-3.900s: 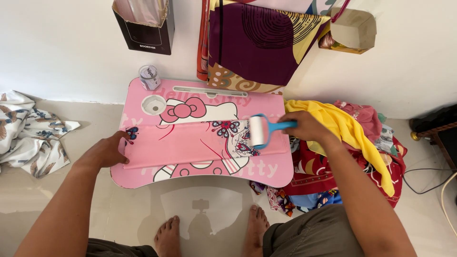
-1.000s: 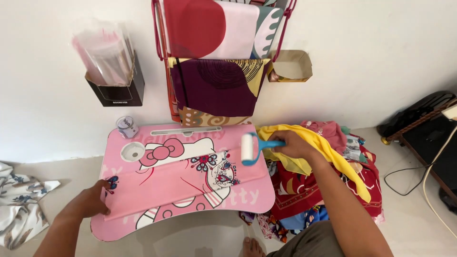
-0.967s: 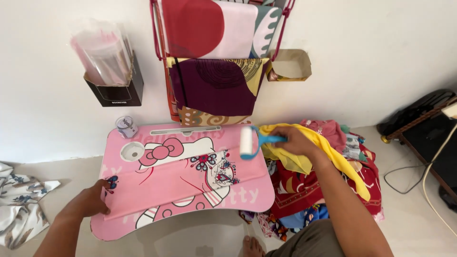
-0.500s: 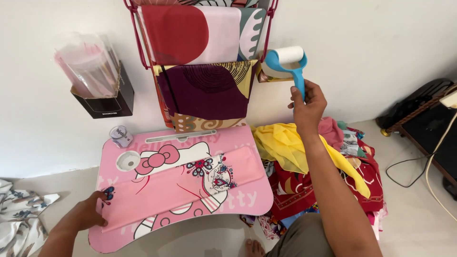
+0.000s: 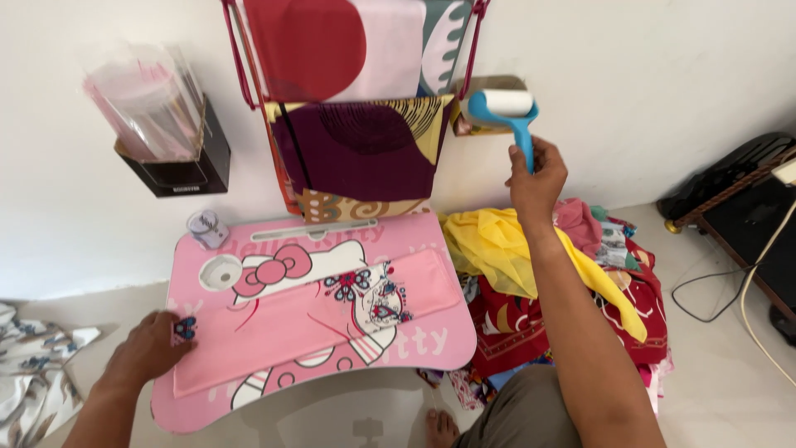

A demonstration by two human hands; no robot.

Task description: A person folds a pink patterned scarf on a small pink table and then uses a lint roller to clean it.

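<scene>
Head view: A person's right hand [image 5: 537,176] is raising a blue-handled lint roller [image 5: 507,112] toward the small cardboard holder [image 5: 489,85] fixed to the white wall at about one o'clock from the pink cartoon lap table [image 5: 431,348]. The fingers are curling tightly round the roller's handle, with the white drum sitting at the holder's mouth; whether it is already inside cannot be told. The rolling looks finished, judging from the folded pink patterned cloth [image 5: 315,319] lying flat and smooth across the tabletop; stowing the roller and dealing with the cloth appear to be what is left. The left hand [image 5: 149,353] is pressing down, fingers loosely spread, on the cloth's end at nine o'clock, gripping nothing. A heap of yellow and red garments [image 5: 572,265] is lying at three o'clock beside the table, fabrics are hanging on a pink rack [image 5: 356,124] at twelve, and a black box of clear bags [image 5: 162,137] is sitting on the wall at eleven.
</scene>
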